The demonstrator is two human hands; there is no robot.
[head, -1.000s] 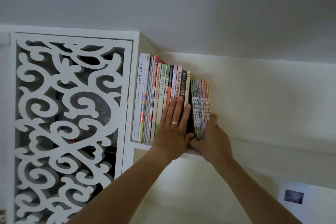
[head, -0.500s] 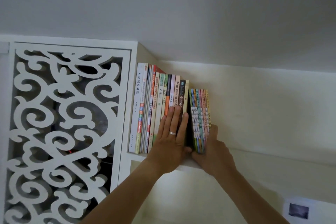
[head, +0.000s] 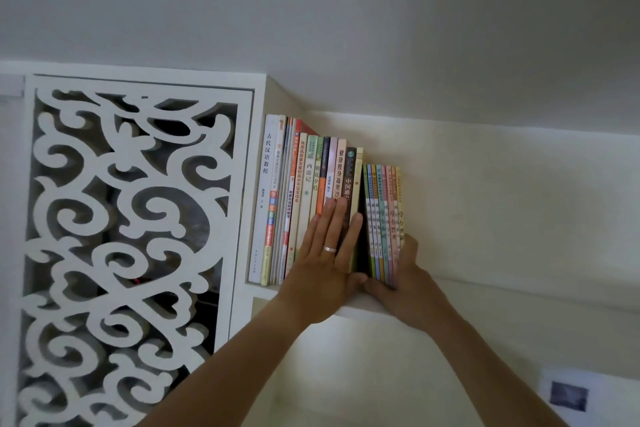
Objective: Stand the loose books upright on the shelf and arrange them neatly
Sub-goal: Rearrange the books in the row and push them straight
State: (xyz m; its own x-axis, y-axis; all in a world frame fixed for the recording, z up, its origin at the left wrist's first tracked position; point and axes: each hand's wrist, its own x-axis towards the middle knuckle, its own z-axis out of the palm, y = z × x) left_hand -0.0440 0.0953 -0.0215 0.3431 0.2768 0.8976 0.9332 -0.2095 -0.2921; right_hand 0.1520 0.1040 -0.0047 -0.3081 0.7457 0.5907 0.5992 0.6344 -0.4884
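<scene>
The left hand (head: 325,253) lies flat, fingers straight and close together, pressed against the spines of the taller books (head: 304,198); a plain silver ring (head: 329,249) sits on one finger. Just beside it, thumbs nearly touching, the right hand (head: 403,279) grasps the set of thin books (head: 382,222) low down, its thumb crossing the foot of their spines and its fingers hidden round the far side of the outermost book.

The taller books are paperbacks of uneven height with smooth printed spines in white, red, green, orange, pink and black, several carrying Chinese characters. They stand upright, packed against the cabinet side on the left. The thin books are shorter, of matching height, with narrow pastel spines in green, blue, orange, pink and yellow; they lean slightly, so a dark wedge-shaped gap opens between them and the taller row.

All the books stand on a white shelf (head: 346,308) with a flat, matt front edge, set against a cream wall (head: 502,201). To the left is a white panel (head: 128,236) cut through in thick curling scrollwork, dark behind.
</scene>
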